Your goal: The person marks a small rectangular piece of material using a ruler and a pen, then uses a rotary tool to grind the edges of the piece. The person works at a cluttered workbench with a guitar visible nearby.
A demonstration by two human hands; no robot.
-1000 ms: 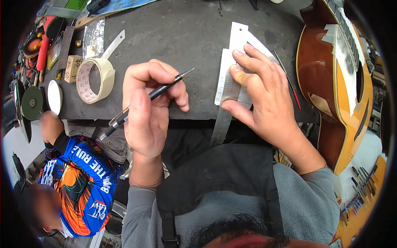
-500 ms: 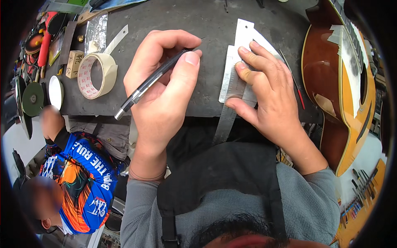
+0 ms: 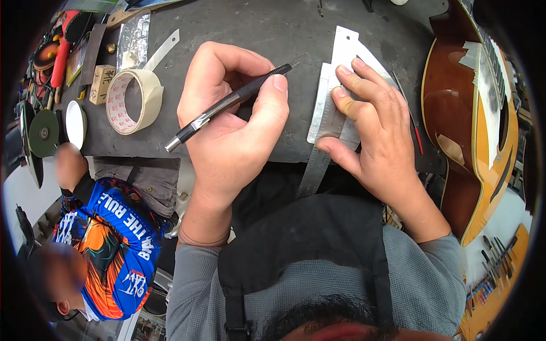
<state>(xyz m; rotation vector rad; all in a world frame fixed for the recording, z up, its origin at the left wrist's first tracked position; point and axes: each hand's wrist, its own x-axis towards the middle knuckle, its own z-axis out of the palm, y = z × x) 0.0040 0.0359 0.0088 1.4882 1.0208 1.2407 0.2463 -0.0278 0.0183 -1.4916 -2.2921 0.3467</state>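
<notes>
Black pen (image 3: 224,105) in curled left hand (image 3: 239,131)

Place: a workshop, apparently an instrument maker's or repairer's
Dark bench (image 3: 256,28): scuffed and marked, running across the far side
Guitar (image 3: 452,113): acoustic, at the right, with pale masking (image 3: 484,108) over part of its top
Tool board (image 3: 503,298): orange-brown, at near right, slim hand tools (image 3: 497,256) lined up along it
Steel ruler (image 3: 314,175): jutting over the bench's near edge
Tape roll (image 3: 150,109): pale, on the bench's left
Left-side clutter: a long red handle (image 3: 61,65), a green disc (image 3: 44,136)
Apron (image 3: 301,233): black, worn at the near side
</notes>
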